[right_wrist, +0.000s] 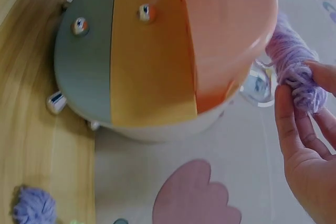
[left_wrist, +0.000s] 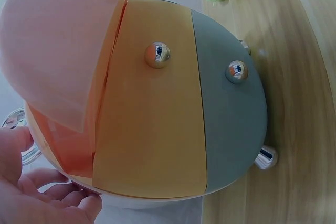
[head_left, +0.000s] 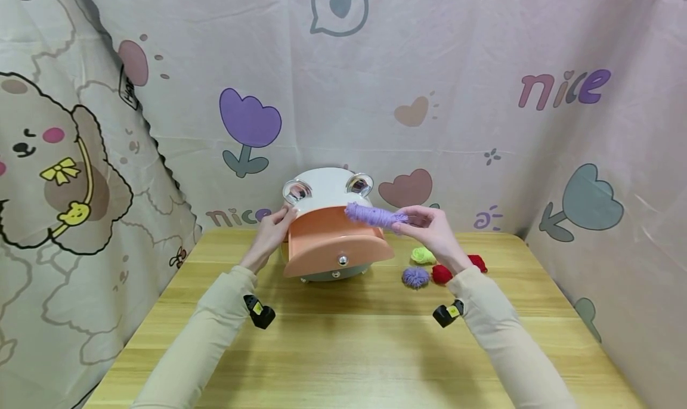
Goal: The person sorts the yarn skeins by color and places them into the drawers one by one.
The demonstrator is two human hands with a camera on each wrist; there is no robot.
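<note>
A rounded white box with drawers (head_left: pixel 322 189) stands on the table, silver-ringed eyes on its top. Its pink upper drawer (head_left: pixel 333 253) is pulled out, while the orange drawer (left_wrist: pixel 152 129) and the grey-green drawer (left_wrist: pixel 231 124) below are closed. My left hand (head_left: pixel 274 233) holds the box's left side, thumb near one eye. In my right hand (head_left: pixel 433 230), thumb and fingers pinch one end of a long lilac yarn skein (head_left: pixel 376 215). The skein's other end overlaps the opening above the pink drawer in the head view.
On the table (head_left: pixel 343 349), right of the box, lie a purple yarn ball (head_left: pixel 415 277), a light green yarn ball (head_left: pixel 423 255) and red yarn balls (head_left: pixel 442 274), partly behind my right wrist. A printed curtain (head_left: pixel 333 99) hangs behind the table.
</note>
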